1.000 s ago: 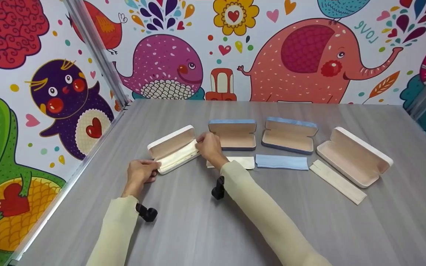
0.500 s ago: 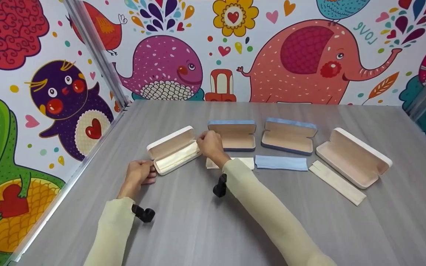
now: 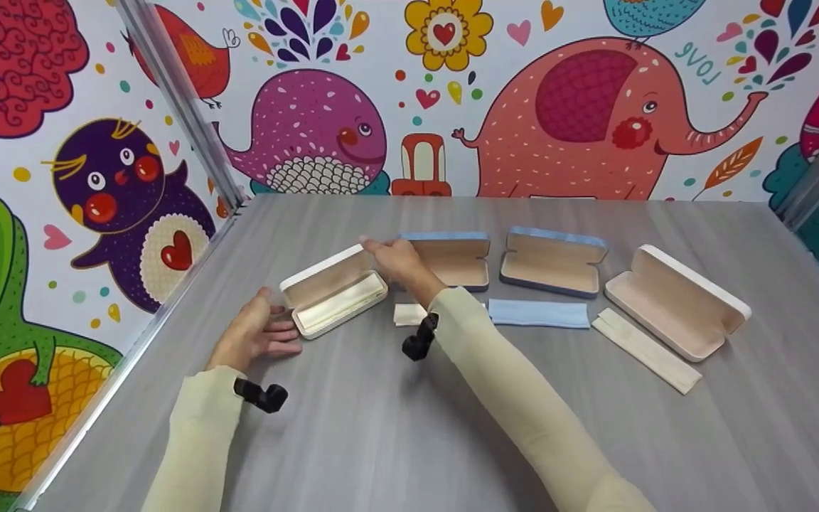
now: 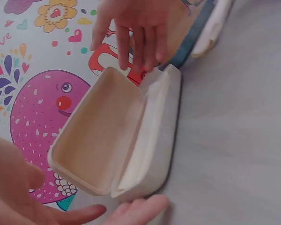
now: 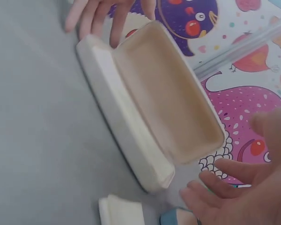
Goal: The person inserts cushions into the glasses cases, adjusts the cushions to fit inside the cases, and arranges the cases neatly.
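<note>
A white glasses case stands with its lid up at the left of the table. Inside its base lies a folded cream cloth, also seen edge-on in the left wrist view. My left hand is beside the case's left end, fingers spread and holding nothing. At the other end, my right hand is by the lid's upper right corner; in the right wrist view its fingers are extended with nothing in them. Whether the right thumb touches the lid, I cannot tell.
Two blue glasses cases and another white case stand with lids up to the right. Before them lie a cream cloth partly behind my right arm, a blue cloth and another cream cloth. A patterned wall rises behind.
Both hands have let go of the cream cloth, which lies flat in the case. The left hand has drawn back left and spread its fingers; the right has risen toward the lid's corner.
</note>
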{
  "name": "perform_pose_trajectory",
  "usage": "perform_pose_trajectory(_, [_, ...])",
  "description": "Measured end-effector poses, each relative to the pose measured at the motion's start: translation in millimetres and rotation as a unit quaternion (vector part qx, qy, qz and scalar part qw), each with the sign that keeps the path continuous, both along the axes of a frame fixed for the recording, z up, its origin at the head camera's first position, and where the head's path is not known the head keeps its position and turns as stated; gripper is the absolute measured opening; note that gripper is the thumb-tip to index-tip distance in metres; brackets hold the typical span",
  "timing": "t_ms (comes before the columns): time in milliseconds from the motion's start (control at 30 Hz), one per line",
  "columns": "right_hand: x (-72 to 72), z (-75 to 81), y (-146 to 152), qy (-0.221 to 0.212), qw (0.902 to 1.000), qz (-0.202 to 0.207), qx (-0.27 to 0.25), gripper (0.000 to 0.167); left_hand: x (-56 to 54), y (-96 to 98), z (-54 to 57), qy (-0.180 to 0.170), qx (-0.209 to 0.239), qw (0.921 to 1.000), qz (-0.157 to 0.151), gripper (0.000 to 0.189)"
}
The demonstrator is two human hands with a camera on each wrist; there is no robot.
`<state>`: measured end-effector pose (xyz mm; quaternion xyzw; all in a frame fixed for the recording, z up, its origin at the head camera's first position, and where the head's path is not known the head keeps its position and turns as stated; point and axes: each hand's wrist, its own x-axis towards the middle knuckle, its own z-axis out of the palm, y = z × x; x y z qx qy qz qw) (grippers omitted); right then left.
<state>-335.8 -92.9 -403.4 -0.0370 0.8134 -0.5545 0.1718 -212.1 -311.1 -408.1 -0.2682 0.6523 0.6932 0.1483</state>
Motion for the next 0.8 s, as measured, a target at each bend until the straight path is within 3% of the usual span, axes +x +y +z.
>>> perform_pose_trajectory(167, [-1.1, 0.5, -6, -0.034, 0.999, 0.015, -0.023, 0.075, -5.0, -0.9, 5.7, -0.012, 0.038, 0.9991, -0.01, 0.078])
perform_pose_trajectory(467, [-2.0, -7.1, -10, -0.031, 0.9989, 0.034, -0.003, 0.075, -10.8, 7.1, 9.3, -0.032, 0.03, 0.999, 0.003, 0.083])
perform_pose_trajectory(800, [-0.8, -5.6, -10, -0.014, 0.9983, 0.043, 0.038, 0.065, -12.0, 10.2, 8.2, -0.031, 0.011, 0.9995, 0.005, 0.084])
